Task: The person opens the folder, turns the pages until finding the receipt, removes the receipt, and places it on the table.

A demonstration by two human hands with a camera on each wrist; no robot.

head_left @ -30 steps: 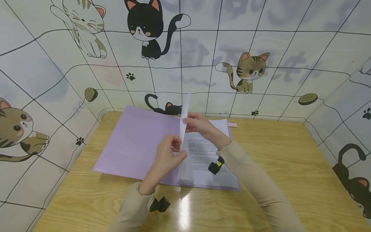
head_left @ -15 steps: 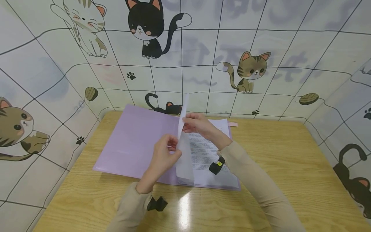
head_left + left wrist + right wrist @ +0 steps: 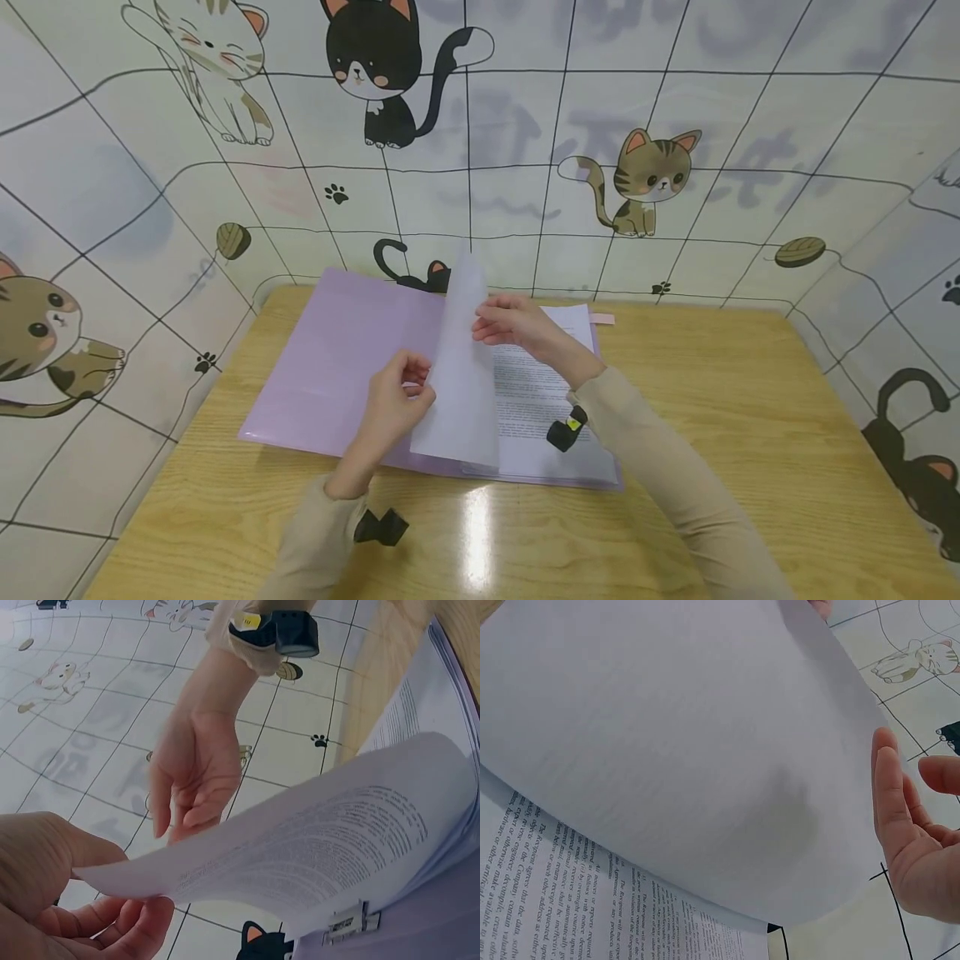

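A purple folder [image 3: 337, 358] lies spread on the table, holding a stack of printed pages [image 3: 528, 392] on its right side. One raised sheet [image 3: 457, 375] curves up from the stack and leans left over the folder's spine. My left hand [image 3: 397, 392] pinches this sheet's left edge between thumb and fingers, plainest in the left wrist view. On the sheet's other side is my right hand [image 3: 513, 321], its fingers loosely bent and holding nothing. In the right wrist view, that hand [image 3: 919, 832] stands beside the blank back of the sheet [image 3: 682, 750].
A metal clip [image 3: 349, 922] sits at the folder's spine. A pink tab [image 3: 602, 319] sticks out past the folder's right edge. Wooden tabletop [image 3: 720, 400] surrounds the folder, and a cat-patterned backdrop [image 3: 517, 192] rises behind and at both sides.
My left hand has moved left, drawing the sheet from nearly edge-on to a broad slant over the spine. The right hand has let go of the sheet and stays nearly in place.
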